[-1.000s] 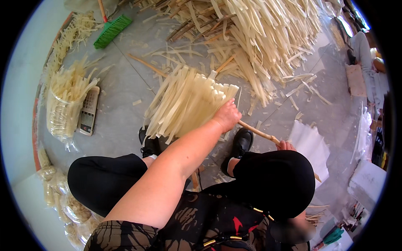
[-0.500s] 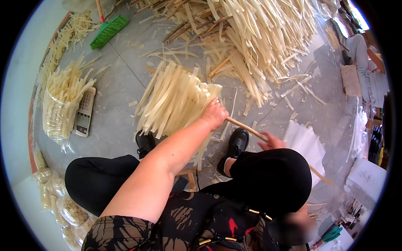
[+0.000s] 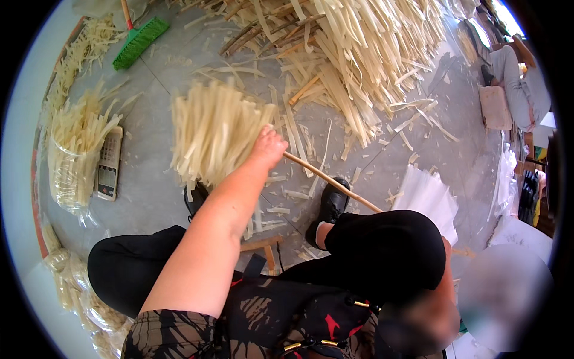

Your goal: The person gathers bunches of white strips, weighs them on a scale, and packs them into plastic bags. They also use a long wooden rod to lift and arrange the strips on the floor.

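My left hand (image 3: 269,146) is closed around a thin wooden stick (image 3: 332,180), at the right end of a row of flat pale-yellow strips (image 3: 216,134). The strips hang from the stick in a dense bunch, blurred by motion, above the floor. From my left hand the stick slants down to the right and passes behind my right knee. Part of my right forearm (image 3: 447,275) shows beside that knee, while my right hand is hidden.
A large heap of strips and sticks (image 3: 365,66) lies ahead. To the left are a filled clear bag (image 3: 72,173), a scale (image 3: 108,164) and a green broom (image 3: 140,42). White sheeting (image 3: 427,200) lies at right; a seated person's legs (image 3: 508,81) show farther right.
My left hand has moved left, lifting the stick and its strips. Loose strips on the floor are uncovered. My right hand has gone from the stick beside the knee to out of sight.
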Available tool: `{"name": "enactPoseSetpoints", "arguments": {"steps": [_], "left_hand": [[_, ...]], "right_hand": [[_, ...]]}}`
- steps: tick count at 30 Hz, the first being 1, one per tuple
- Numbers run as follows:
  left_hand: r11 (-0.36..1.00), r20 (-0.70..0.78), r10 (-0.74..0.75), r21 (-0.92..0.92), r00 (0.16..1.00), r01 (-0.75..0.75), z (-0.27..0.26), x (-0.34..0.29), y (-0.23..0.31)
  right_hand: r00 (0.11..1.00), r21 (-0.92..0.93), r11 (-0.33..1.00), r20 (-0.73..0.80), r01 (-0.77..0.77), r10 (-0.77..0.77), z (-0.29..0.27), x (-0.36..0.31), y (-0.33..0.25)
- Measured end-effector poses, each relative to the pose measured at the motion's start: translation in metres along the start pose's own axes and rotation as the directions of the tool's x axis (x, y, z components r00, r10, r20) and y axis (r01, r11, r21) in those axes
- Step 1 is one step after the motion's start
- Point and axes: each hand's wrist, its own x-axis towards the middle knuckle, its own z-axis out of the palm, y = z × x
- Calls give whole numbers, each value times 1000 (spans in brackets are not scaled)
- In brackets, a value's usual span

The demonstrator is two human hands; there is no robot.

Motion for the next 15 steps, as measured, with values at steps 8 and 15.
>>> {"name": "enactPoseSetpoints", "arguments": {"steps": [8,15], "left_hand": [[922,286,25,-376,958,88,-15,-1,51],[999,179,37,-38,983,-31,-30,-28,8]], "right_hand": [[972,189,969,200,-158,119,40,7,-57],[949,202,960,-287,192,-130,29,-33,-56]]}}
